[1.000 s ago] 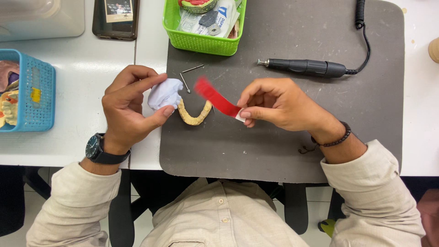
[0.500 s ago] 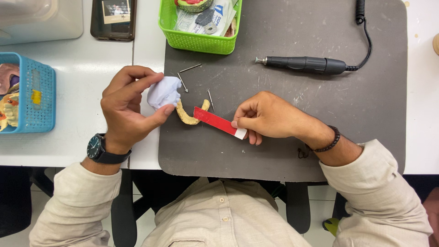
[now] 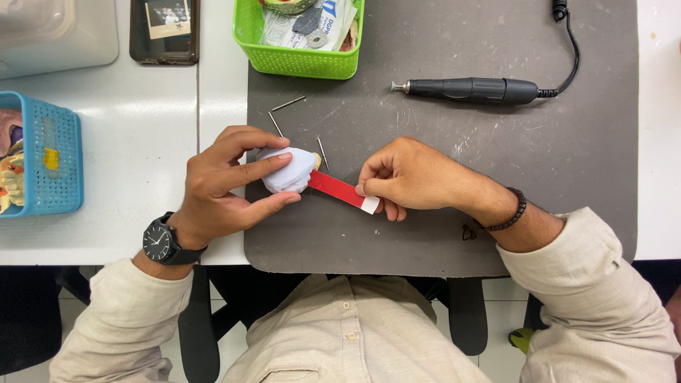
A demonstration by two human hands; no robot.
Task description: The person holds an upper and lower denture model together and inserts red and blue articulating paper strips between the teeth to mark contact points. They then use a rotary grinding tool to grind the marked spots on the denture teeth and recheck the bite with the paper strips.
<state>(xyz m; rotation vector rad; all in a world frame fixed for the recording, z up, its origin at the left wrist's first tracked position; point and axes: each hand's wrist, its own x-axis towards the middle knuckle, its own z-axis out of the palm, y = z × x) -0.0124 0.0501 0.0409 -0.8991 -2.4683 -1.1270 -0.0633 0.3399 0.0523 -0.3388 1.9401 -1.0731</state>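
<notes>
Starting at the far left, a blue basket (image 3: 44,164) with small coloured pieces inside stands on the white desk (image 3: 135,128), and a dark phone (image 3: 164,32) lies above it near the top edge. The left hand (image 3: 227,186), with a black watch (image 3: 159,242) on the wrist, is clenched around a white dental cast (image 3: 287,170); its fingers (image 3: 259,169) wrap the cast from above and below, over the left edge of the grey mat (image 3: 440,234). A red strip (image 3: 339,189) with a white end touches the cast on its right side. The right hand (image 3: 411,177) pinches the white end of this strip between its fingers. Some thin metal pins (image 3: 287,104) lie on the mat above the cast. A green basket (image 3: 298,42) stands at the top, and a black rotary handpiece (image 3: 472,89) with its cable lies to the right.
</notes>
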